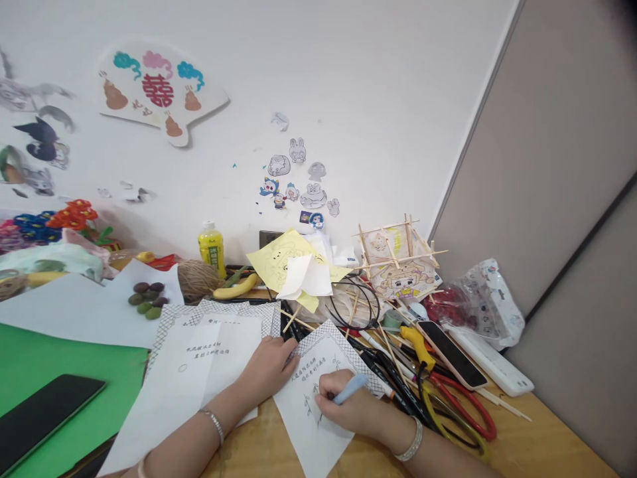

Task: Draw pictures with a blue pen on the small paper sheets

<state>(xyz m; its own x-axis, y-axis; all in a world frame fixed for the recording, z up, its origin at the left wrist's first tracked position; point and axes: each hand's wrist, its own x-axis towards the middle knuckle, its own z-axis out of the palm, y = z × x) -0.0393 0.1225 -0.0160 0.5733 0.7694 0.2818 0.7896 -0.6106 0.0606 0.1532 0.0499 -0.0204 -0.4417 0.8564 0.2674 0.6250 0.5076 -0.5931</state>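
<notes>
My right hand [347, 401] is closed around a light blue pen [351, 388], its tip hidden by the fingers over a white sheet [311, 451]. That sheet bears handwritten lines, drawn leafy sprigs and a net-patterned border at its top. My left hand [269, 365] lies palm down where this sheet meets another handwritten sheet [199, 372] to the left. Its thumb reaches the left edge of the sheet with the sprigs, and the fingers are spread a little. Each wrist wears a bracelet.
To the right lie scissors [485, 415], a phone [452, 355], a long white case [492, 362] and several markers and sticks. At the back are a yellow bottle [212, 247], a twine ball [198, 280] and a banana [236, 287]. A black tablet [47, 415] rests on green board [117, 398].
</notes>
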